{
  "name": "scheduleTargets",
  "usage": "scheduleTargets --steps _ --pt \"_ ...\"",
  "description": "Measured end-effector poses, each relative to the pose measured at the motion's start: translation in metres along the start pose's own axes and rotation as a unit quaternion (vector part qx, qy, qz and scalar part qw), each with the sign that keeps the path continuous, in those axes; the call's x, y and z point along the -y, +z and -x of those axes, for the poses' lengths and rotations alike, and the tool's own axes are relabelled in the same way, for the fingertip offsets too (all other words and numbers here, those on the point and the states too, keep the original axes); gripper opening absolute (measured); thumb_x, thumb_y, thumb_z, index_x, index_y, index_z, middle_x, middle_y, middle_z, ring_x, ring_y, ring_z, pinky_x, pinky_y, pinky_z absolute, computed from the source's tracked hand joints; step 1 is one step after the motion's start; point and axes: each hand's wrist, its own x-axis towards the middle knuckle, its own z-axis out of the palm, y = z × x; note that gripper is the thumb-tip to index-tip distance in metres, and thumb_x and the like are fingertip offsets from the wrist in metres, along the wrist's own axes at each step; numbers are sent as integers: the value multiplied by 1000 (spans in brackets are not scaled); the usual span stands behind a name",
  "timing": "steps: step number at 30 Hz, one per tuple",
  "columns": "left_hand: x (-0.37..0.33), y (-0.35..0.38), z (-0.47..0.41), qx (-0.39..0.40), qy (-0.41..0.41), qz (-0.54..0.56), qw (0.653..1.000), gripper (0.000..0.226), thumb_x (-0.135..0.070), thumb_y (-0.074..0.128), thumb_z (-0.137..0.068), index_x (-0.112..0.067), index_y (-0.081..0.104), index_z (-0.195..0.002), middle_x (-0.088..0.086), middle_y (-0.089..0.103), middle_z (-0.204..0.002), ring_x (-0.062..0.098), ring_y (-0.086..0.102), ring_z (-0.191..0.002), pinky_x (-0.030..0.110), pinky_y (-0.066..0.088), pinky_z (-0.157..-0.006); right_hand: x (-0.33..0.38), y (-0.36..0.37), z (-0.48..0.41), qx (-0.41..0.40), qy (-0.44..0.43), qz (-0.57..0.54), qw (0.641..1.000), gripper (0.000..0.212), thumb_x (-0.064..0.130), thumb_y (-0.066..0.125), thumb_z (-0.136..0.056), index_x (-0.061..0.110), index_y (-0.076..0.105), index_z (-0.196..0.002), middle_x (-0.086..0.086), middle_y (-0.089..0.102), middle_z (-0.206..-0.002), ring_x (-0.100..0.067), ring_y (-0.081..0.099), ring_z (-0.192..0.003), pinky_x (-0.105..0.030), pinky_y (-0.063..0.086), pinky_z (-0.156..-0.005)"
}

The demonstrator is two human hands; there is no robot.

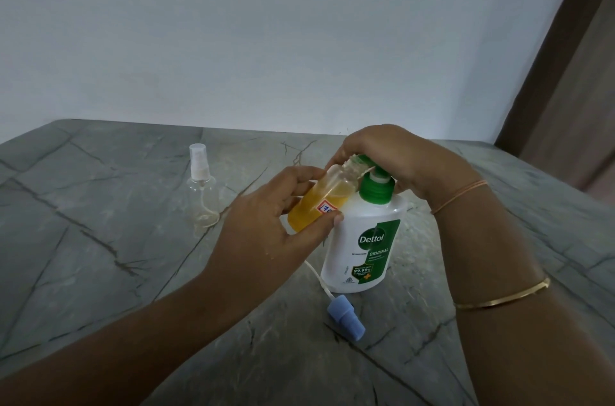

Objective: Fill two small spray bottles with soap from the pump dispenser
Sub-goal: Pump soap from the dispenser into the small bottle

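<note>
My left hand (pixel 266 222) grips a small clear spray bottle (pixel 326 196), tilted, uncapped and mostly full of orange soap, with its open neck under the pump spout. My right hand (pixel 396 156) rests on top of the green pump head of the white Dettol dispenser (pixel 362 245), which stands on the table; its fingers curl over the spout. The first bottle's blue spray cap (pixel 346 317) with its white dip tube lies on the table in front of the dispenser. A second small clear spray bottle (pixel 201 186) with a white cap stands upright and looks empty, to the far left.
The grey marble-patterned table (pixel 100 272) runs to a white wall behind. A brown door frame (pixel 565 56) stands at the right edge of view.
</note>
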Motion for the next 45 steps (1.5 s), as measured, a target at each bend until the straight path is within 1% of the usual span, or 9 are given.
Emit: scheduleTargets --steps 6,11,20,23,27,32,36,40,45 --pt "-1 0 -2 -1 8 -1 1000 45 -58 56 -71 -37 52 -111 -23 63 -97 -5 61 -91 14 51 -77 -3 -3 -1 -4 -16 -2 1000 40 14 41 -91 -7 54 -123 -22 61 -103 -20 44 -79 -42 48 -79" --pt "-2 -1 -4 -6 -4 -4 1000 44 -55 62 -71 -39 50 -110 -25 61 -98 -4 61 -91 14 51 -78 -3 -7 -4 -37 -37 -41 998 30 15 41 -94 8 67 -106 8 58 -79 -5 51 -61 -17 39 -57" --pt "-5 0 -4 -11 -4 -1 1000 45 -54 64 -71 -36 52 -111 -19 65 -100 1 63 -90 26 56 -77 -4 -8 -3 -26 -30 -34 999 33 15 39 -94 4 66 -110 9 57 -75 -11 53 -67 -24 45 -69" --pt "-4 2 -3 -7 10 8 1000 45 -55 59 -72 -35 53 -111 -22 64 -98 -4 62 -88 17 53 -75 -6 -6 -3 -1 -12 -16 1000 35 18 42 -91 3 61 -116 -9 65 -103 -21 57 -86 -41 47 -88" --pt "-4 4 -1 3 11 11 1000 43 -55 57 -72 -36 52 -110 -25 62 -97 -7 60 -91 10 50 -75 -8 -3 -4 24 -5 -6 1000 40 18 43 -89 -2 56 -121 -23 58 -122 -24 50 -85 -40 46 -83" --pt "-3 4 -1 -1 9 11 1000 44 -55 59 -71 -36 52 -110 -25 62 -97 -6 60 -91 9 49 -76 -11 -4 -7 9 -15 -15 1000 36 18 43 -91 -1 60 -116 -16 63 -110 -21 54 -82 -35 48 -81" --pt "-4 2 -3 -7 4 8 1000 41 -49 64 -72 -38 50 -109 -28 59 -96 -5 60 -93 11 50 -77 -8 -7 -8 -26 -36 -52 998 25 18 44 -92 13 68 -101 4 63 -86 -7 55 -63 -21 41 -61" --pt "-5 3 -3 -9 4 12 1000 43 -51 64 -71 -37 51 -110 -27 60 -97 -4 61 -91 14 51 -77 -4 -5 -3 -29 -32 -56 998 25 20 45 -91 15 68 -100 -3 67 -104 -9 57 -65 -25 41 -65" --pt "-5 1 -3 -3 5 2 1000 42 -56 62 -71 -43 47 -108 -33 56 -93 -9 57 -95 8 48 -77 -5 -8 -3 -19 -23 -49 998 31 17 41 -92 10 68 -105 6 59 -78 -11 52 -66 -31 42 -72"
